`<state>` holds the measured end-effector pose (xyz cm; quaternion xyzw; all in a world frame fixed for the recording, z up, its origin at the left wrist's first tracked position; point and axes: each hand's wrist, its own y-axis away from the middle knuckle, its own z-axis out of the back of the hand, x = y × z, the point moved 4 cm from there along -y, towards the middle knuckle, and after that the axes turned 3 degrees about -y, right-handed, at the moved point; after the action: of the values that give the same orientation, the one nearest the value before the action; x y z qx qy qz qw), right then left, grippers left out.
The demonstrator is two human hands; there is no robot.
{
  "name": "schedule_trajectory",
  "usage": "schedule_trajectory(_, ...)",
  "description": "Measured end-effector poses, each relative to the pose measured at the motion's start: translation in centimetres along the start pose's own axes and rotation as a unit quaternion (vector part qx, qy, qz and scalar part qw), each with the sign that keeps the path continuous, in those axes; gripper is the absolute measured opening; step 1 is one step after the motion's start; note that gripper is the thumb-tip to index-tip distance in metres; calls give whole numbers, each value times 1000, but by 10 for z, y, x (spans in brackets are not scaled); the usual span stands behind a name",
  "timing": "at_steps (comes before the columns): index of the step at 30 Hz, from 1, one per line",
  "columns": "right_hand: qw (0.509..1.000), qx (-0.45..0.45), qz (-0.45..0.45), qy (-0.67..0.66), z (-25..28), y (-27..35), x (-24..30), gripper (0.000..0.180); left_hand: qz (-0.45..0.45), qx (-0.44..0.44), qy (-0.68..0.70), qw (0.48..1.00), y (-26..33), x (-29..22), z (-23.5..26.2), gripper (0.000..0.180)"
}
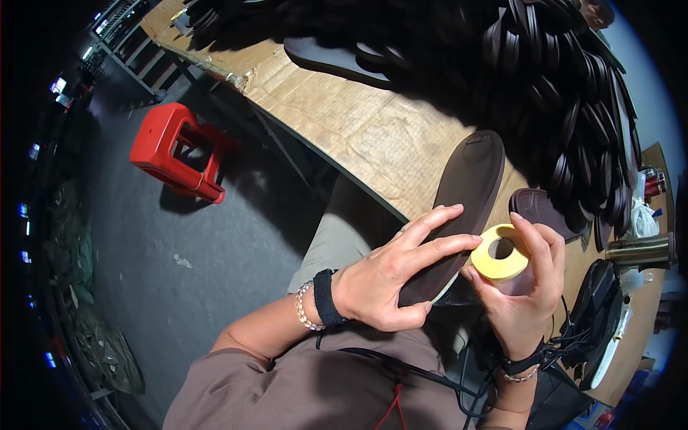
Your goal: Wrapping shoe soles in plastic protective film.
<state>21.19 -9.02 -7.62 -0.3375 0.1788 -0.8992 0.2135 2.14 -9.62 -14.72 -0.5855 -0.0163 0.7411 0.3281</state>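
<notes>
In my right hand (527, 287) I grip a yellow roll (489, 264) with a round hollow core, like a roll of tape or stickers, thumb and fingers around its side. My left hand (394, 269) lies across a dark brown shoe sole (469, 175), fingers stretched and spread. Its index fingertip touches the roll's left edge, and its thumb rests by the sole's near end. This long sole slants from the tabletop toward my lap. Just beyond the roll is another dark brown sole piece (541, 209), with a ridged surface.
Dark soles (552, 93) pile high along the far right of the cardboard-covered table (358, 132). One black sole (333, 61) lies apart at the far edge. At right stand a metal cylinder (640, 251) and a black bag (598, 308). A red stool (175, 150) is on the floor, left.
</notes>
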Motion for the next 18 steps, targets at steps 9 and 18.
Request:
schedule_trajectory(9,999,-23,4,31,3,2,8,76,1,-3,-7,1000,-1,0,-1,90)
schedule_trajectory(18,998,-29,1,54,4,3,12,73,5,-10,-8,1000,-1,-1,-1,90)
